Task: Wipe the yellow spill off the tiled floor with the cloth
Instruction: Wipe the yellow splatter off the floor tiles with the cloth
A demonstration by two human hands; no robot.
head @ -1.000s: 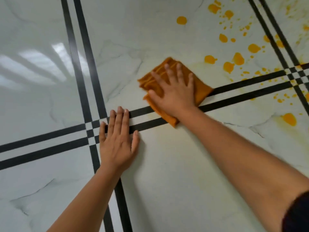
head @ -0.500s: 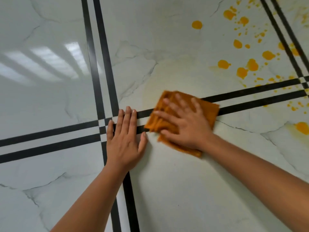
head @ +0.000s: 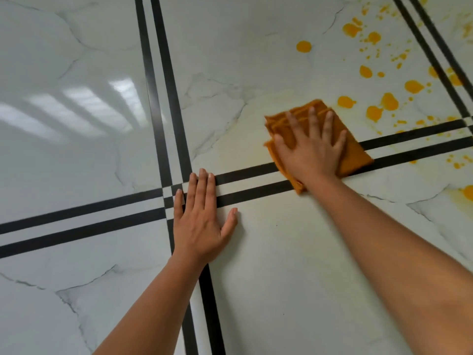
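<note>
You're pressing the folded orange cloth [head: 355, 155] flat under your right hand [head: 311, 152], with the fingers spread and straight. That's palm pressure, not a grip. The cloth is lying to the right of the black-stripe crossing [head: 167, 201] and a little beyond it, overlapping the upper stripe running off that crossing. Your left hand [head: 202, 221] is lying flat on the crossing itself, fingers straight and holding nothing, bracing you on the tiled floor [head: 281, 252]. As I'm reading it, the tile between the crossing and the cloth is showing no drops, only what may be a faint yellowish haze, though the glare is making that hard to call. Farther right of the crossing, past the cloth, the yellow spill [head: 389, 101] is sitting thick, with blobs and specks starting just beside the cloth's far edge. There's a lone drop [head: 303, 46] well beyond and a smear [head: 468, 192] far right, below the stripes. I'm judging this well short of finished, with most of the spatter waiting.
</note>
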